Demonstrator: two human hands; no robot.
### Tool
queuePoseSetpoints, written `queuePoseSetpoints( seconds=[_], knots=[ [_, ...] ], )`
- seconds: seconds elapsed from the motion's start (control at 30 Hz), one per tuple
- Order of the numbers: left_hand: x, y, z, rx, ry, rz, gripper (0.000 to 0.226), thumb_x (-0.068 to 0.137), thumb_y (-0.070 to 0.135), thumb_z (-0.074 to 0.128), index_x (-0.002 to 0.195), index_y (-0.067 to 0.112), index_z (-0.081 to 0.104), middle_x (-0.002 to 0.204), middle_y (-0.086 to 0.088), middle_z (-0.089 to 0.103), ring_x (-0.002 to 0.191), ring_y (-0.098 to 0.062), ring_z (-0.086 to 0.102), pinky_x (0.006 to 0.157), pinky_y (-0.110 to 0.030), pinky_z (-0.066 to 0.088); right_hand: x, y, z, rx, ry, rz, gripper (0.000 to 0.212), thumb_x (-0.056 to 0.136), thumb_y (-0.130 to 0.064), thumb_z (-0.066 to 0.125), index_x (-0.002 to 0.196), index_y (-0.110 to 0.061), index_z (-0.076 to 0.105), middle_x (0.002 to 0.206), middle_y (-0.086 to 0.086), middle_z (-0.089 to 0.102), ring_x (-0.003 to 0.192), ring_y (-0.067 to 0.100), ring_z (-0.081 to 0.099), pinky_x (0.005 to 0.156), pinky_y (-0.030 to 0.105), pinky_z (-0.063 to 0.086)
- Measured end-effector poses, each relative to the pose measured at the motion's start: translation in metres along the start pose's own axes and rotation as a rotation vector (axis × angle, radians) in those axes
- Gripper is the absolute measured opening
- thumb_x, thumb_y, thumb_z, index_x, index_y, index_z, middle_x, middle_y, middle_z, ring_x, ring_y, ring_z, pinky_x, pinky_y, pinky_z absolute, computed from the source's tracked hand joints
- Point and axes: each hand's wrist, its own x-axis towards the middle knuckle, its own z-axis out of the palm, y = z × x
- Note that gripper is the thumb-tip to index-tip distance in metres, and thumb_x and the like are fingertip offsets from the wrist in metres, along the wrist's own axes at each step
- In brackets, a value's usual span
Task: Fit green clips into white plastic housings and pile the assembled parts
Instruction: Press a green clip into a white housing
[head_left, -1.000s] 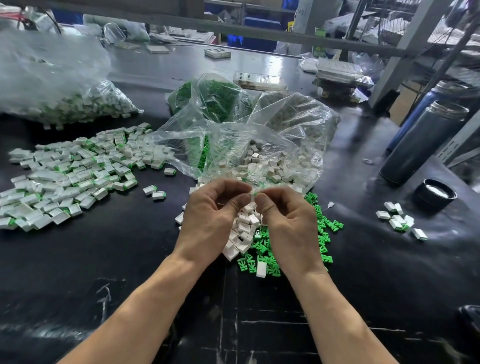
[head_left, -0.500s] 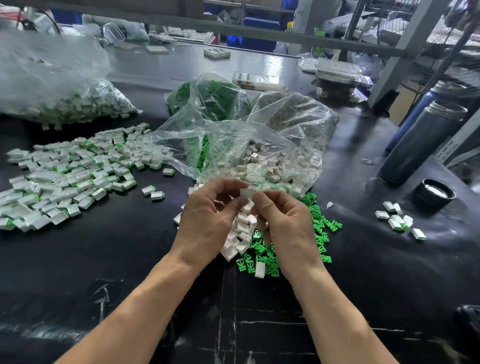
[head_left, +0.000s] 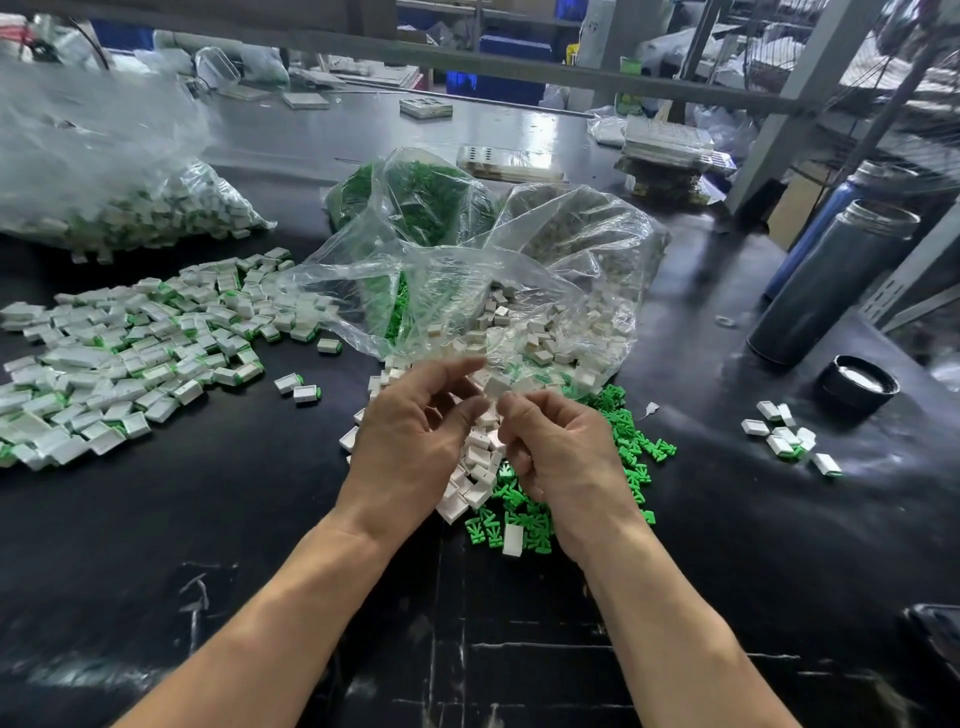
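Note:
My left hand (head_left: 415, 441) and my right hand (head_left: 561, 457) meet fingertip to fingertip above a heap of loose white housings (head_left: 480, 467). Between the fingertips sits a white housing (head_left: 496, 387), pinched by my left thumb and fingers. My right fingers are curled against it; what they hold is hidden. Loose green clips (head_left: 631, 441) lie to the right and under my right hand. A wide pile of assembled white-and-green parts (head_left: 130, 353) covers the table's left side.
An open clear bag of white housings (head_left: 545, 291) and a bag of green clips (head_left: 415, 202) lie behind my hands. Another full bag (head_left: 104, 182) sits far left. Two metal flasks (head_left: 831, 286), a black lid (head_left: 857, 382) and a few assembled parts (head_left: 784, 439) are at the right.
Both hands have lifted slightly from the heap and their fingertips have shifted around the white housing. The piles and bags have not moved.

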Motion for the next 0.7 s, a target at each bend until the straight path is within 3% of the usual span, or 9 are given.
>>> queuePoseSetpoints(
  seconds=[0.2,0.33,0.5,0.7],
  knots=[
    [0.001,-0.002,-0.008,0.128,0.106,0.026,0.024,0.094,0.02,0.073,0.109,0.038,0.069,0.096,0.013,0.07,0.079,-0.008,0.067,0.075,-0.037,0.062,0.01,0.003,-0.012,0.297,0.264,0.121,0.019,0.095,-0.025,0.074,0.08,-0.015,0.065,0.06,-0.003,0.058,0.04,0.007,0.039,0.031,0.018,0.025],
    [0.002,-0.003,-0.012,0.259,0.131,0.048,0.022,0.095,0.022,0.071,0.111,0.036,0.068,0.099,0.018,0.063,0.082,-0.001,0.064,0.078,-0.03,0.061,0.013,0.002,-0.017,0.352,0.341,0.098,0.02,0.098,-0.022,0.071,0.081,-0.014,0.063,0.057,-0.004,0.057,0.038,0.006,0.038,0.03,0.017,0.023],
    [0.004,-0.005,-0.015,0.34,0.126,0.086,0.024,0.093,0.02,0.073,0.109,0.037,0.067,0.097,0.02,0.06,0.089,0.004,0.061,0.075,-0.011,0.053,0.011,0.005,-0.014,0.286,0.264,0.078,0.019,0.097,-0.021,0.072,0.081,-0.015,0.064,0.059,-0.001,0.059,0.037,0.007,0.039,0.032,0.016,0.026],
    [0.004,-0.008,-0.009,0.367,0.0,0.144,0.031,0.09,0.022,0.075,0.117,0.036,0.07,0.101,0.024,0.059,0.088,0.0,0.06,0.072,-0.011,0.052,0.006,0.006,-0.005,0.075,0.083,0.048,0.018,0.098,-0.023,0.071,0.083,-0.013,0.065,0.057,-0.001,0.058,0.038,0.009,0.039,0.036,0.017,0.028]
  ],
)
